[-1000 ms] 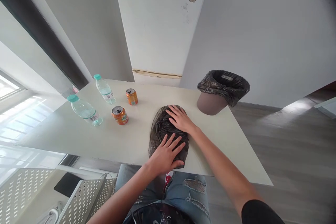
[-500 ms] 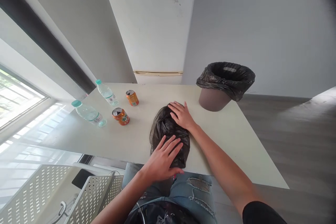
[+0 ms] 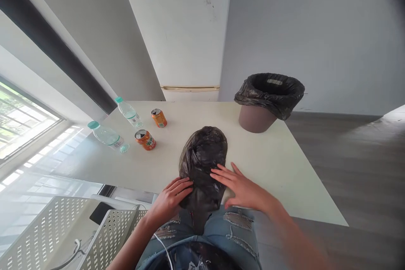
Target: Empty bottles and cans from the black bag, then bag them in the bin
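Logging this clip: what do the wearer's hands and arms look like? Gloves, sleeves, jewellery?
The left hand and right hand are bare: no gloves, rings or watch visible. No sleeve shows above either wrist within the frame.

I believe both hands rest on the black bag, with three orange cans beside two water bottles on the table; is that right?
Not quite: the head view shows two orange cans, the nearer can and the farther can, not three; the rest stands.
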The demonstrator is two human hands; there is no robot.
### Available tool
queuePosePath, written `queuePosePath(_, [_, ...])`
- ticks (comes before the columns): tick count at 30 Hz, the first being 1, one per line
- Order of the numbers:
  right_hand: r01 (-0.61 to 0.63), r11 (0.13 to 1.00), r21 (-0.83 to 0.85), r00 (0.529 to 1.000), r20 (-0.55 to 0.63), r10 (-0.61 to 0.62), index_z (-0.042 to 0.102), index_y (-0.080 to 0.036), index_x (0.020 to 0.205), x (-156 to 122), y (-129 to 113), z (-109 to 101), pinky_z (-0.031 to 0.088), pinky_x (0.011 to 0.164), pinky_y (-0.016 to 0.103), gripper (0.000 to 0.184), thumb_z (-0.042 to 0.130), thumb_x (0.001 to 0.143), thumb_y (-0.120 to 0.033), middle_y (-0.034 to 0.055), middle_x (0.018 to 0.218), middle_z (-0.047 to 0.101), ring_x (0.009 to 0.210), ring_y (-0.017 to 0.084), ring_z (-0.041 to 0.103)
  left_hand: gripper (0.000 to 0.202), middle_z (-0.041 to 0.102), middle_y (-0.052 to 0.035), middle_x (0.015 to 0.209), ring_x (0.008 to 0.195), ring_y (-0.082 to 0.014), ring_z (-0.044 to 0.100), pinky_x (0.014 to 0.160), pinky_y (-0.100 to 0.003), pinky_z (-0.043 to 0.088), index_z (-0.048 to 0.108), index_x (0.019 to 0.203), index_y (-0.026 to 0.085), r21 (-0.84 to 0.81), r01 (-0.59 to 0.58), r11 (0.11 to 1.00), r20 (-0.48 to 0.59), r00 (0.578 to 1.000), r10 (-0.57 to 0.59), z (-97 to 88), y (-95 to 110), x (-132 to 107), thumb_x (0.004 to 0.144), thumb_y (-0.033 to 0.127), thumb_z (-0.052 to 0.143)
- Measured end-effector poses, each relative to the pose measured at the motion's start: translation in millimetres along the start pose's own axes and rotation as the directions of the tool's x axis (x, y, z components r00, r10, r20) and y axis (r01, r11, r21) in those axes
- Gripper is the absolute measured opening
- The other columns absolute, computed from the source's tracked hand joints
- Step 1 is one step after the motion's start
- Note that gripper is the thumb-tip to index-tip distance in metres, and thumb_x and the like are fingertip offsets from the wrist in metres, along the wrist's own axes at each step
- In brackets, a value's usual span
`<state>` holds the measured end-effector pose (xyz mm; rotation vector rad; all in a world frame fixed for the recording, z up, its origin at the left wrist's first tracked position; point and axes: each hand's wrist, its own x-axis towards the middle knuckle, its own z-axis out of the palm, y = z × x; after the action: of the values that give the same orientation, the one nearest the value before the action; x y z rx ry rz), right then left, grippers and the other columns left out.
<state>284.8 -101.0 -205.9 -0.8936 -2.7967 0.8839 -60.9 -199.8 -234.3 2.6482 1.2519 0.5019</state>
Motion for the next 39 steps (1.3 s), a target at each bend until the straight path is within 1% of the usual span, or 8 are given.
queuePosePath(7, [0.124, 0.992, 0.001, 0.872, -0.477, -0.108, 0.074, -0.025, 0.128, -39, -29, 68, 0.037, 0.126, 0.058, 0.04, 0.053, 0.099, -0.009, 0.0096, 0.139, 0.073, 0.137, 0.027, 0.063, 0.044, 0.053, -0.0123, 0.158, 0.153, -0.0324, 0.042, 0.12, -0.057, 0.046, 0.062, 0.108, 0.022, -0.342, 0.015, 0.94, -0.227, 0.969, -0.098, -23.1, 35, 12, 0.078, -0.007, 0.048])
queuePosePath(10, [0.127, 0.944, 0.305, 0.768, -0.632, 0.101, 0.075, -0.022, 0.108, -31, -41, 70, 0.056, 0.101, 0.042, 0.029, 0.049, 0.097, -0.013, 0.0081, 0.116, 0.08, 0.11, 0.024, 0.073, 0.037, 0.055, -0.0126, 0.157, 0.154, -0.0319, 0.041, 0.124, -0.057, 0.039, 0.058, 0.109, 0.021, -0.481, 0.065, 0.875, -0.131, 0.981, -0.145, -35.1, 33, 35, 0.082, -0.001, 0.045])
queuePosePath(16, [-0.184, 0.696, 0.695, 0.464, -0.563, 0.684, 0.068, -0.02, 0.093, 9, -45, 39, 0.054, 0.071, 0.035, 0.029, 0.049, 0.1, -0.041, 0.0072, 0.086, 0.075, 0.078, 0.026, 0.069, 0.02, 0.071, -0.0031, 0.089, 0.09, -0.0252, 0.07, 0.088, -0.04, 0.056, 0.058, 0.099, 0.022, -0.526, 0.448, 0.723, 0.025, 0.858, -0.513, -21.7, -5, 119, 0.104, 0.038, 0.048])
queuePosePath(19, [-0.265, 0.675, 0.688, 0.395, -0.561, 0.727, 0.064, -0.02, 0.112, 22, -37, 36, 0.055, 0.072, 0.038, 0.029, 0.05, 0.092, -0.036, 0.0095, 0.092, 0.076, 0.08, 0.028, 0.071, 0.027, 0.074, -0.0078, 0.105, 0.102, -0.0292, 0.071, 0.096, -0.046, 0.056, 0.062, 0.117, 0.021, -0.468, 0.504, 0.726, -0.012, 0.818, -0.575, -18.5, -8, 147, 0.101, 0.042, 0.059])
queuePosePath(23, [-0.334, 0.664, 0.67, 0.374, -0.552, 0.745, 0.054, -0.018, 0.135, 27, -30, 47, 0.058, 0.075, 0.042, 0.048, 0.051, 0.089, -0.033, 0.0134, 0.106, 0.077, 0.085, 0.03, 0.074, 0.042, 0.066, -0.016, 0.138, 0.132, -0.0332, 0.06, 0.111, -0.055, 0.05, 0.054, 0.143, 0.02, -0.283, 0.398, 0.873, -0.423, 0.765, -0.486, -38.4, 26, 141, 0.103, 0.033, 0.06])
queuePosePath(27, [-0.326, 0.752, 0.573, 0.4, -0.637, 0.659, 0.052, -0.018, 0.135, 28, -31, 58, 0.061, 0.084, 0.045, 0.048, 0.05, 0.088, -0.025, 0.0118, 0.107, 0.075, 0.093, 0.029, 0.073, 0.048, 0.045, -0.0157, 0.165, 0.156, -0.0327, 0.039, 0.129, -0.058, 0.034, 0.047, 0.155, 0.02, -0.009, 0.098, 0.995, -0.327, 0.94, -0.096, -38.1, 55, 129, 0.108, 0.026, 0.05])
queuePosePath(31, [-0.306, 0.875, 0.374, 0.305, -0.833, 0.462, 0.051, -0.017, 0.14, 27, -38, 58, 0.06, 0.095, 0.048, 0.052, 0.052, 0.088, -0.017, 0.0167, 0.123, 0.067, 0.112, 0.03, 0.068, 0.063, 0.033, -0.0157, 0.173, 0.163, -0.037, 0.023, 0.132, -0.062, 0.027, 0.034, 0.166, 0.017, 0.1, 0.099, 0.99, -0.027, 0.995, -0.097, 5.0, 42, 134, 0.111, 0.041, 0.05])
queuePosePath(39, [-0.454, 0.881, -0.131, 0.717, -0.641, 0.274, 0.052, -0.018, 0.158, 27, -24, 55, 0.032, 0.128, 0.064, 0.052, 0.04, 0.109, -0.032, 0.0133, 0.171, 0.041, 0.158, 0.039, 0.036, 0.063, 0.025, -0.0162, 0.176, 0.164, -0.0374, 0.018, 0.132, -0.062, 0.026, 0.033, 0.167, 0.01, 0.13, 0.098, 0.987, 0.11, 0.988, -0.112, 47.7, 16, 136, 0.11, 0.035, 0.044])
